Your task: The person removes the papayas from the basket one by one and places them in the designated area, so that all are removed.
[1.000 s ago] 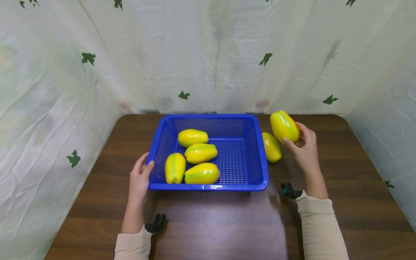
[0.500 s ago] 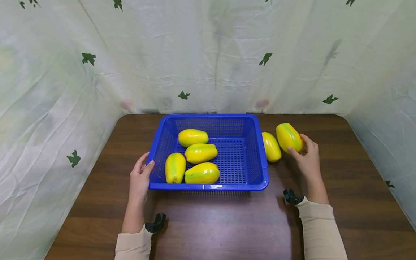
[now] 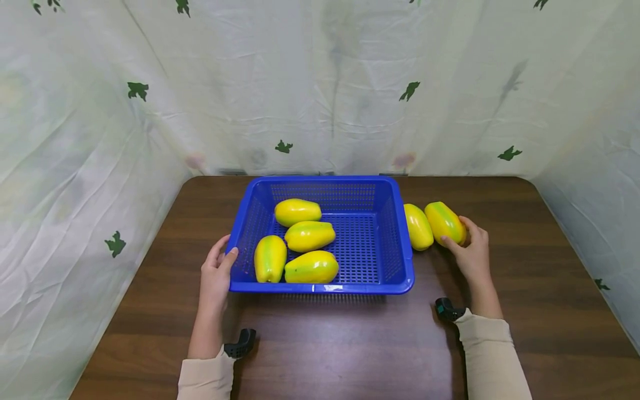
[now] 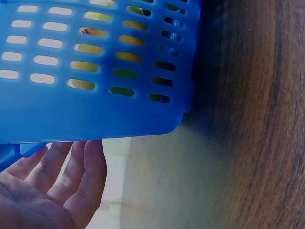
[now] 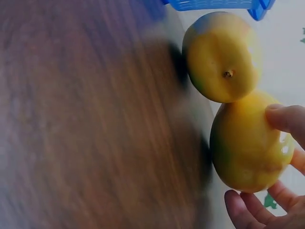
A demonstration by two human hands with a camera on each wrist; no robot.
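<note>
Gripping in the half-curled right hand (image 3: 473,251), at its ten o'clock, a glossy yellow-green oval fruit (image 3: 444,223), lengthwise eleven to five, at three o'clock of a blue slotted plastic basket (image 3: 370,289); clasping its rim at eight with the farther left hand (image 3: 217,268).
</note>
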